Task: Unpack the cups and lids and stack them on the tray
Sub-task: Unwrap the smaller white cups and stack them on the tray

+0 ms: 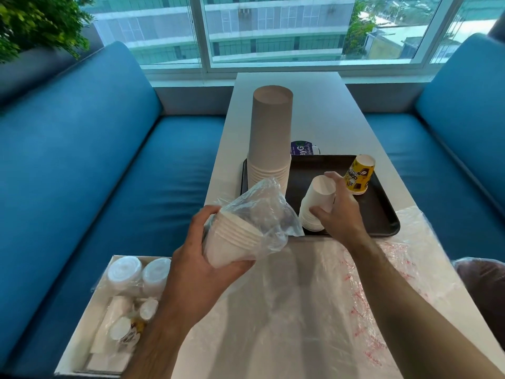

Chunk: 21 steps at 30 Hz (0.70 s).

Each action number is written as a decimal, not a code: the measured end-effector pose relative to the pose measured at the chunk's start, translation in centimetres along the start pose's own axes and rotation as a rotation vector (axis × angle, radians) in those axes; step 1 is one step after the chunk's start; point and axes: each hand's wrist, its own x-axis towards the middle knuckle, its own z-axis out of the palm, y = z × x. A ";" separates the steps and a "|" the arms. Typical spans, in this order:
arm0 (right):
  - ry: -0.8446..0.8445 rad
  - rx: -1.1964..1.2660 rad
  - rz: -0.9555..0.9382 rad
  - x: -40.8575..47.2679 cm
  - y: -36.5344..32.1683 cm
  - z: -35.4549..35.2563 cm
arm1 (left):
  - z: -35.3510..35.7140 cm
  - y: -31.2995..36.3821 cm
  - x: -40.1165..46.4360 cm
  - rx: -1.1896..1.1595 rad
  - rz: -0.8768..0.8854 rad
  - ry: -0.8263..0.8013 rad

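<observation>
A dark tray (382, 214) lies on the white table. On its left end stands a tall upside-down stack of large white cups (270, 138). A yellow printed cup stack (359, 175) stands upside down at the tray's right. My right hand (338, 212) grips a short stack of small white cups (317, 206), upside down on the tray's near edge. My left hand (199, 258) holds a clear plastic bag (262, 212) with several nested white cups (232, 239) inside, just left of the tray.
An open white box (79, 329) on the blue seat at lower left holds packs of lids (136, 272) and more cups. Loose clear plastic wrap (355, 283) covers the near table. A purple item (300, 147) lies behind the tray. Blue benches flank the table.
</observation>
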 end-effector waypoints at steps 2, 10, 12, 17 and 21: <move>-0.015 -0.007 0.020 -0.2 0.5 0.4 | -0.1 -0.1 0.1 0.008 -0.003 -0.001; -0.026 -0.005 0.052 0.0 1.4 0.8 | 0.0 -0.4 0.2 0.031 0.034 0.005; -0.033 -0.003 0.052 0.0 1.5 0.8 | 0.1 -0.5 0.3 0.050 0.041 0.004; 0.082 -0.155 0.011 -0.1 0.7 0.7 | 0.1 -0.6 0.3 0.076 0.028 -0.011; 0.176 -0.091 -0.058 -1.1 -2.2 0.0 | -0.1 -0.7 0.2 0.084 0.028 -0.008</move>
